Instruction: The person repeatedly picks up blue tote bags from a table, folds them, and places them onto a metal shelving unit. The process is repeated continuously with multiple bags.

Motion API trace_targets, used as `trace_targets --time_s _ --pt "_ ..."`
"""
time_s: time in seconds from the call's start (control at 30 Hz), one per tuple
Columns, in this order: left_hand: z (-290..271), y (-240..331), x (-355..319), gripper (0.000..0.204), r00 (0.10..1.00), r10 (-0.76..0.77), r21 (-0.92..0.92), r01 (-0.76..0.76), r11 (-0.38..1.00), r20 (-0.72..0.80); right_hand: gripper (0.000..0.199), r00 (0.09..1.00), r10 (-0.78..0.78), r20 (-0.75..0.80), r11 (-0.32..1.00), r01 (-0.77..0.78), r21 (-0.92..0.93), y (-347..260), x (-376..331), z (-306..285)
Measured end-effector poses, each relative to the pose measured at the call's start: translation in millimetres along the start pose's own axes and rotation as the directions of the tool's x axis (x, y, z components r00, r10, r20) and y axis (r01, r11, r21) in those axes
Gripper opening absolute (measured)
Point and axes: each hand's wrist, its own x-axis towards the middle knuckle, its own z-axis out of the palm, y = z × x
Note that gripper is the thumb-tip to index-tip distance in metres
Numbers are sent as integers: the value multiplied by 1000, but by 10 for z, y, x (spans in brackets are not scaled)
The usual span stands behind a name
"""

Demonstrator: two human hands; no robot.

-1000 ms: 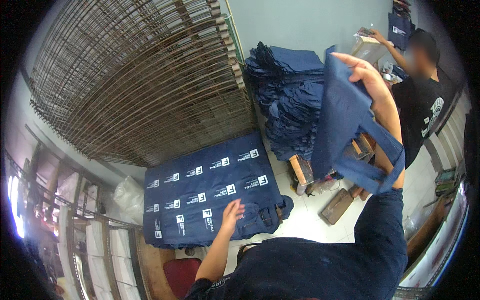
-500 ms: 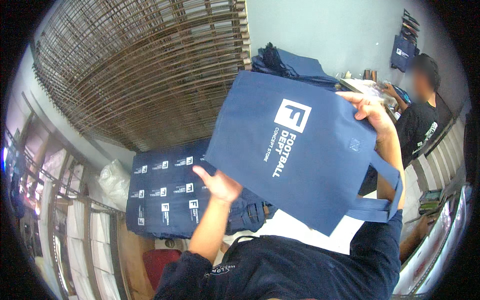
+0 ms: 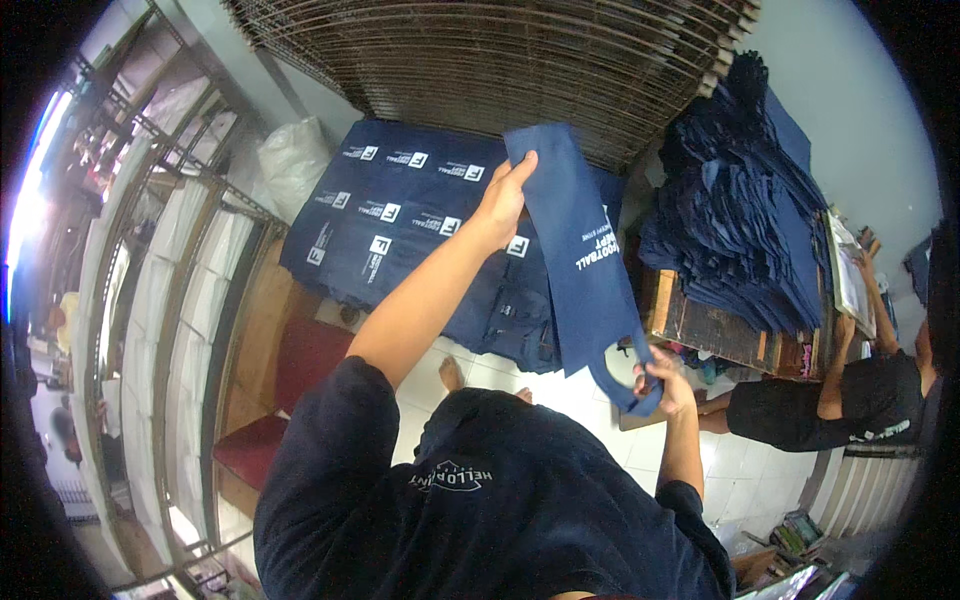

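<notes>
I hold a navy cloth tote bag [image 3: 580,250] with white print stretched between both hands. My left hand [image 3: 503,200] grips its bottom edge, out in front. My right hand [image 3: 662,383] grips its handle loop, close to my body. The bag hangs narrow, seen almost edge on, over a layer of the same printed navy bags [image 3: 400,215] spread flat below.
A tall heap of navy bags [image 3: 745,215] sits on a wooden table [image 3: 715,330] at the right. A person in a black shirt [image 3: 840,405] works beside it. Wire drying racks [image 3: 500,60] lie behind; metal shelving [image 3: 150,300] stands at the left. The floor is white tile [image 3: 560,385].
The bag, held up broadside with its print facing me, has swung down and turned edge on. My left hand has taken its bottom edge; my right hand has dropped low with the handle.
</notes>
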Motion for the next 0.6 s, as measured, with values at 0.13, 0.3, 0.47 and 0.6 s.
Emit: trace_targets --time_s 0.13,0.3,0.47,0.6 --pt "-554 -74 -3 42 986 3 11 -1 1000 -164 24 937 -37 -347 998 17 -60 -187 407 -10" --pt "-1532 -885 -558 46 858 -151 127 242 962 -491 20 877 -154 -456 890 -77 -449 -300 775 -151" --pt "-2757 -2458 -848 55 721 -348 139 522 842 -599 17 822 -436 -366 343 -224 -912 249 1519 -545" --pt "-3026 -3051 -968 43 560 -294 104 572 814 -775 16 743 -610 -275 92 -278 -956 575 2097 -626"
